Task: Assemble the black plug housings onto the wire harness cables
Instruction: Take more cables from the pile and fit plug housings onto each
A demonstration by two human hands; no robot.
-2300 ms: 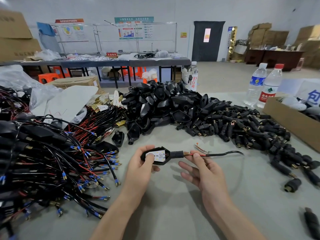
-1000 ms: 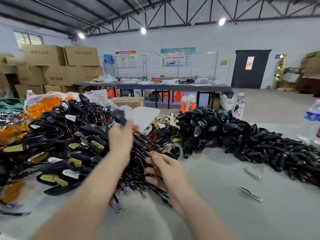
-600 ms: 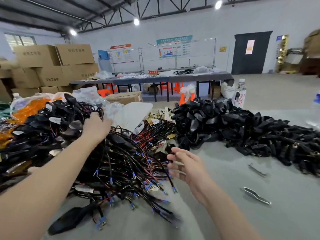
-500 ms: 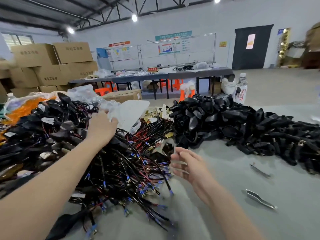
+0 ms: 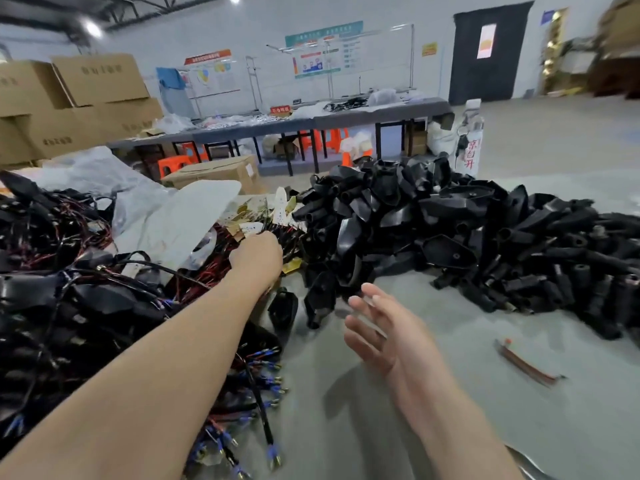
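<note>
Fingers (image 5: 367, 299) on the right hand (image 5: 388, 344) are spread loose, holding nothing, hovering over the grey worktop (image 5: 381, 431) just in front of the big heap of black plastic plug housings (image 5: 433, 230). The left hand (image 5: 258, 259) is dug into the tangle of red-and-black harness wires (image 5: 86, 317) left of that heap, its fingers hidden, so can't tell what they're doing.

Light is bright and even, coming from ceiling lamps (image 5: 92, 28) high above and far beyond the left hand (image 5: 256, 258); they bloom into soft white blobs. The right hand (image 5: 388, 337) throws a faint, diffuse shadow (image 5: 346, 396) on the grey surface (image 5: 450, 323) just below it. Its fingers (image 5: 372, 299) are smeared by motion blur, and the wire scrap (image 5: 526, 363) to its right is streaked. The black plug housings (image 5: 398, 209) beyond the right hand carry dull sheen. The harness cables (image 5: 52, 306) left of the left hand look soft. Straight lines bow toward the edges.
</note>
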